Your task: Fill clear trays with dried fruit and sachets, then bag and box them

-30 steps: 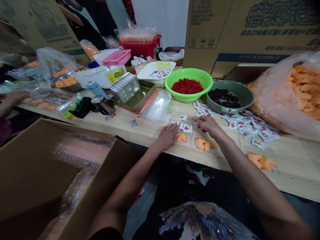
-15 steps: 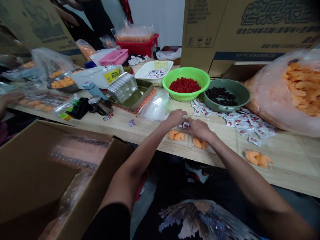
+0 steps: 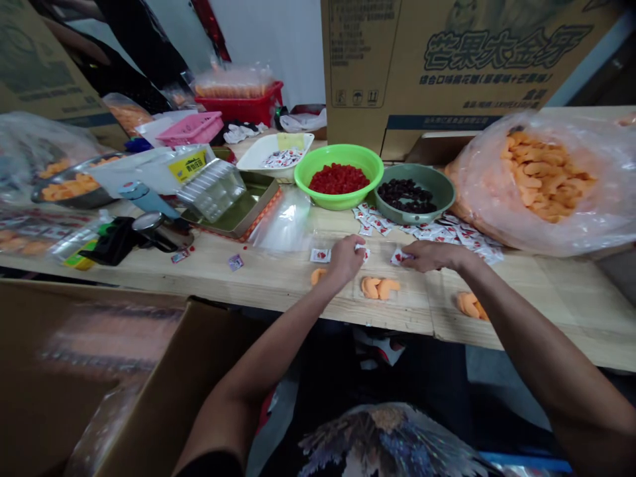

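My left hand (image 3: 346, 257) rests on the wooden table (image 3: 278, 278) with its fingers curled onto a small white-and-red packet (image 3: 364, 251). My right hand (image 3: 428, 256) lies a little to the right, its fingertips pinched on another small packet (image 3: 398, 257). A third packet (image 3: 320, 255) lies just left of my left hand. Between and below the hands sits a cluster of orange dried fruit pieces (image 3: 379, 287). One orange piece (image 3: 317, 275) is partly hidden by my left wrist, and another cluster (image 3: 469, 305) lies under my right forearm.
Behind the hands are a green bowl of red pieces (image 3: 339, 175), a grey-green bowl of dark pieces (image 3: 415, 193), scattered packets (image 3: 450, 230) and a big clear bag of orange pieces (image 3: 546, 179). An open cardboard box (image 3: 99, 371) stands at lower left. Trays and baskets crowd the left.
My hands met over the packets, then drew apart; my right hand moved right with a packet. The view shifted, so everything sits further left.
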Demonstrator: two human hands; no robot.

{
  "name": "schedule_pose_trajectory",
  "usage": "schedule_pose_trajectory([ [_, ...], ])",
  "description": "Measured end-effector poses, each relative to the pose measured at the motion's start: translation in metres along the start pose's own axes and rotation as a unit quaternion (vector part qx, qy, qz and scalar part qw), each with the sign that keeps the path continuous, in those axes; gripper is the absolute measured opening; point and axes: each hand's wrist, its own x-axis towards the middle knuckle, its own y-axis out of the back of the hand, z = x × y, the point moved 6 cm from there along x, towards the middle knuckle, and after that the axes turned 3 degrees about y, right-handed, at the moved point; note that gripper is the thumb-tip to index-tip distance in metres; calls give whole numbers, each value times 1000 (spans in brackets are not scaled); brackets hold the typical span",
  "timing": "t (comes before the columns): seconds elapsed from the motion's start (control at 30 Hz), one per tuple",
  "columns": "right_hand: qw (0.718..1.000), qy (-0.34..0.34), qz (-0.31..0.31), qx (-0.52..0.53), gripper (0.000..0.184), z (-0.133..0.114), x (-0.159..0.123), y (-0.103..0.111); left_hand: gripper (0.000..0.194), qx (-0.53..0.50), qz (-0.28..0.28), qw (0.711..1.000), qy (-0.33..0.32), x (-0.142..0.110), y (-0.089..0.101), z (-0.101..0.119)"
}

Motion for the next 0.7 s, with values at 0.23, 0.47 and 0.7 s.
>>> schedule_pose_trajectory([
  [0.23, 985, -35, 53, -159, 36, -6, -18, 3, 46, 255, -43, 950, -174, -54, -34, 17],
  [0.47, 975, -15, 67, -210, 44, -23, -45, -37, 68, 288, -132, 922, -220, -71, -64, 0],
  [0.7, 966, -35, 85, -241, 34, -34, -25, -43, 63, 327, -78, 933, -124, -60, -14, -15],
])
